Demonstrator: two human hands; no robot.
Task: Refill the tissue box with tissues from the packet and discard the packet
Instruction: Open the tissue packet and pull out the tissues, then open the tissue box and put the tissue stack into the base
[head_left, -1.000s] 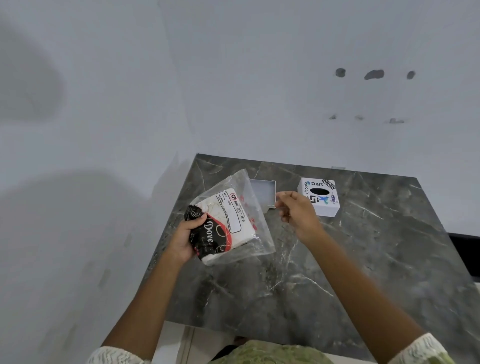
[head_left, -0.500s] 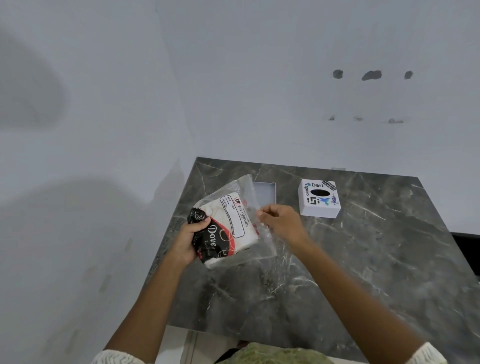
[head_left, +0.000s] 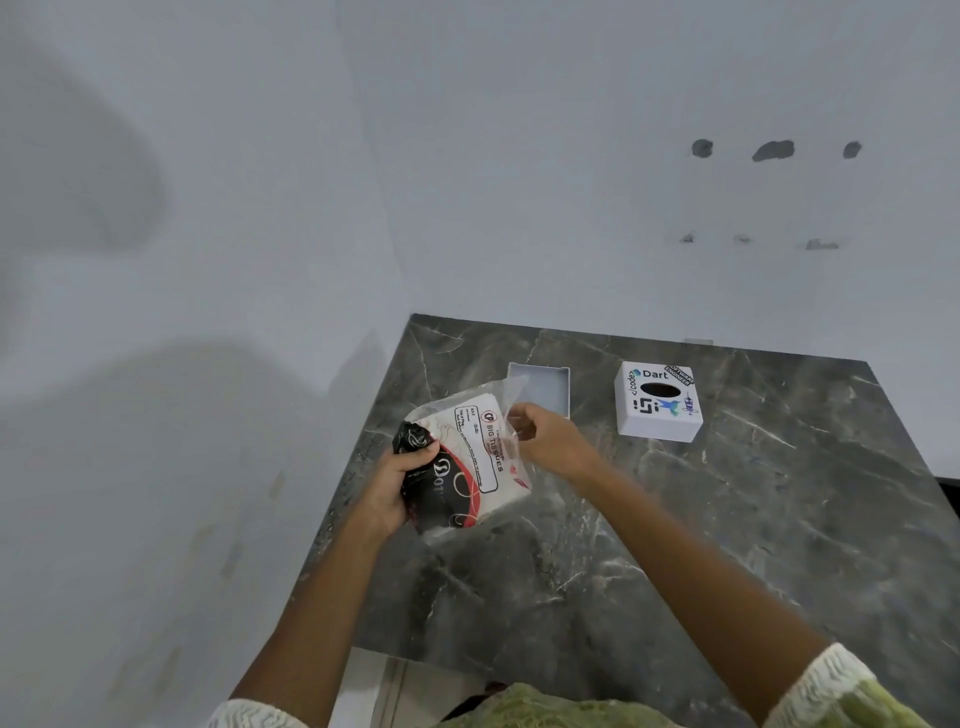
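Still early: tissue packet (head_left: 470, 462) held above the surface (head_left: 753, 519), left hand (head_left: 387, 491) clamped on its black end, right hand (head_left: 550, 439) pinching the clear flap. Tissues still inside. Box base (head_left: 540, 387) open, lid (head_left: 658, 401) beside; filling and discarding left.

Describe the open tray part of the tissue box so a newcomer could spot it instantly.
On the dark marble table, look along the far edge near the wall. Two pale square pieces sit there: the open tray on the left, partly behind the tissue packet held up by both hands, and the stickered lid on the right. The tray is plain, shallow and hollow, with no stickers or oval slot.
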